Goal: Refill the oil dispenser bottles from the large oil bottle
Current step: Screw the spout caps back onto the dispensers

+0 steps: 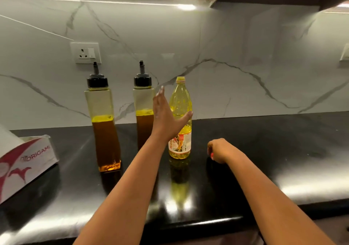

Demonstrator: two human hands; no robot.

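Nearest you, the glossy black bench (283,150) runs across the view, its front edge catching the strip light overhead. Your two bare forearms reach out over it from the lower edge.

Your right hand (219,150) rests low on the bench, just right of the large oil bottle and apart from it. Its fingers are curled under in a loose fist, and no object shows inside them.

At far left, a white and red tissue box (28,161) printed "ORIGAMI" lies on the bench, partly cut off by the frame edge.

Your left hand (166,116) is raised with fingers straight and thumb spread wide, palm turned toward the large oil bottle (180,131). The thumb crosses in front of the bottle's upper body, but the fingers are not wrapped around it, so the hand is released and grasping nothing.

The large oil bottle stands upright on the bench with its yellow cap on, filled with pale yellow oil and wearing a label low down.

To its left stand two tall square dispenser bottles, both upright with black spouted caps on. The left dispenser bottle (103,123) and the right dispenser bottle (143,112) each hold amber oil to about half height; your left forearm hides the right one's base.

Behind everything is a white marble backsplash (245,55) with a wall socket (86,53) above the left dispenser bottle.
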